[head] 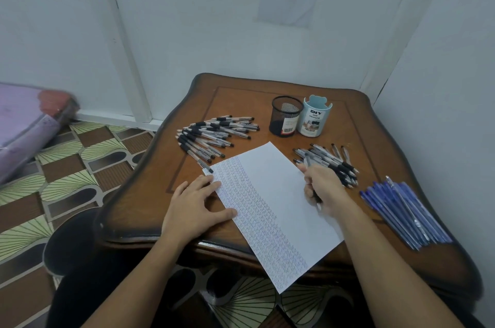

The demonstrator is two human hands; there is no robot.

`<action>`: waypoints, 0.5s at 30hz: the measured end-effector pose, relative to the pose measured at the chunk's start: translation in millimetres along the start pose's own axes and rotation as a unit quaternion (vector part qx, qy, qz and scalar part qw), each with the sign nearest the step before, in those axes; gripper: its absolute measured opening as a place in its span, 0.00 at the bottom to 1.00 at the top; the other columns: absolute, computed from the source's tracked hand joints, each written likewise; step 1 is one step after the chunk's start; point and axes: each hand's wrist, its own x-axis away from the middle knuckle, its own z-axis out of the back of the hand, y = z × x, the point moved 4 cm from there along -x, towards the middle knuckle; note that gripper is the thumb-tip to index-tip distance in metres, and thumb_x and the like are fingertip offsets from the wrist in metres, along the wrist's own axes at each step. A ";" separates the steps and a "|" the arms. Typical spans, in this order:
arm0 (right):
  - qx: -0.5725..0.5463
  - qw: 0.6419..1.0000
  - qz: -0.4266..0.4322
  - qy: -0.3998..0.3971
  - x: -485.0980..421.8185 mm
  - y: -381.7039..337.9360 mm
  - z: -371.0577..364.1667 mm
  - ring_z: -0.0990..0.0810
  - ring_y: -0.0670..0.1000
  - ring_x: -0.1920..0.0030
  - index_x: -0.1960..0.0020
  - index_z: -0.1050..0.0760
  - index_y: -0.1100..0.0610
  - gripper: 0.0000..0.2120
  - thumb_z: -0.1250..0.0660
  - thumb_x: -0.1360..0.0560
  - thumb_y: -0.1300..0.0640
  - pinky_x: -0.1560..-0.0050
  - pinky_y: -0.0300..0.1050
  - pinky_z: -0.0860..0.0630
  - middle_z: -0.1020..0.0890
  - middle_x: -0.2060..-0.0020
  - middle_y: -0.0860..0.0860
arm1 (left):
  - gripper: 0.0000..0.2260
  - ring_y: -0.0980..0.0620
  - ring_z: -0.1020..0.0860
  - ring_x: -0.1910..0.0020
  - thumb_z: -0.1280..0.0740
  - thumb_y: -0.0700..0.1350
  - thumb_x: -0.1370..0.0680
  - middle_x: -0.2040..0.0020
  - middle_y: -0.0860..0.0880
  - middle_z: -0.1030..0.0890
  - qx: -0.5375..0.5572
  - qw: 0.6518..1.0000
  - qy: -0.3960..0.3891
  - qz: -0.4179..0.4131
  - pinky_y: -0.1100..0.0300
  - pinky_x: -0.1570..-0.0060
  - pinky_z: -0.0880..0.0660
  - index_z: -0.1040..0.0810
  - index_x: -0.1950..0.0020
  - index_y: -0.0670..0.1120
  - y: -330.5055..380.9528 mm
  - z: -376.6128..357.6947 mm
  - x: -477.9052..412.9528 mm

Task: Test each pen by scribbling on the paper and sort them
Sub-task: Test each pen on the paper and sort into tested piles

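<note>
A white sheet of paper [270,193] lies slanted on the wooden table [241,102], its left half filled with rows of scribbles. My left hand [194,205] rests flat on the paper's left edge, fingers spread. My right hand [322,185] is at the paper's right edge, closed around a black-grip pen [318,200] that points down at the sheet. A heap of black-grip pens [214,134] lies at the table's back left. A second heap of black-grip pens [329,159] sits just beyond my right hand. Blue pens [401,209] are bundled at the right edge.
A black mesh pen cup [286,116] and a pale blue desk organiser [316,118] stand side by side at the back of the table. White walls close in behind and to the right. Patterned floor and a purple bundle [24,124] lie to the left.
</note>
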 end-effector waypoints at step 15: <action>0.501 0.843 0.115 0.156 -60.6 -41.9 59.6 0.20 0.53 0.58 0.46 0.16 0.59 0.11 0.32 0.21 0.54 0.54 0.48 0.22 0.16 0.55 0.54 | 0.46 0.62 0.43 0.26 0.48 0.80 0.39 0.24 0.60 0.38 0.002 1.000 -0.007 0.004 0.58 0.26 0.57 0.32 0.27 0.58 2.0 3.3 0.2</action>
